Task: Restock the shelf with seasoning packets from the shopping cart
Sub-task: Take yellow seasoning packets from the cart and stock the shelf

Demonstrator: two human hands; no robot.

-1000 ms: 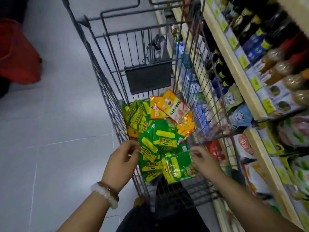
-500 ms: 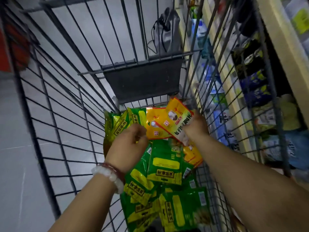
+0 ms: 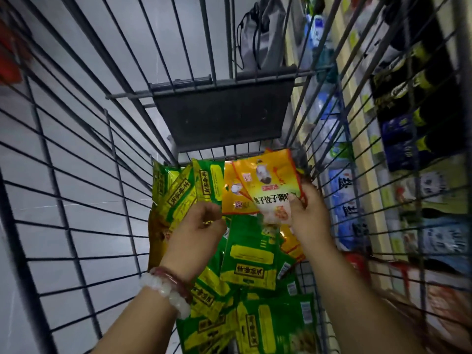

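Observation:
Both my hands reach down into the wire shopping cart (image 3: 84,190). My right hand (image 3: 310,215) grips the lower edge of an orange-yellow seasoning packet (image 3: 270,180), lifted slightly and tilted above the pile. A second orange packet (image 3: 233,198) lies just under it. My left hand (image 3: 198,232), with bead bracelets at the wrist, has its fingers curled at that packet's left edge, over the green packets (image 3: 247,261). Several green and yellow packets fill the cart bottom, some standing against the far left corner (image 3: 176,195).
The cart's dark fold-down seat flap (image 3: 224,113) closes the far end. Through the right wall show store shelves (image 3: 362,139) with dark bottles (image 3: 413,98) and pale bagged goods (image 3: 344,200). Grey tiled floor lies to the left.
The view has moved deeper into the cart. My right hand has taken hold of the top orange packet and raised it a little; my left hand stays at the neighbouring packets.

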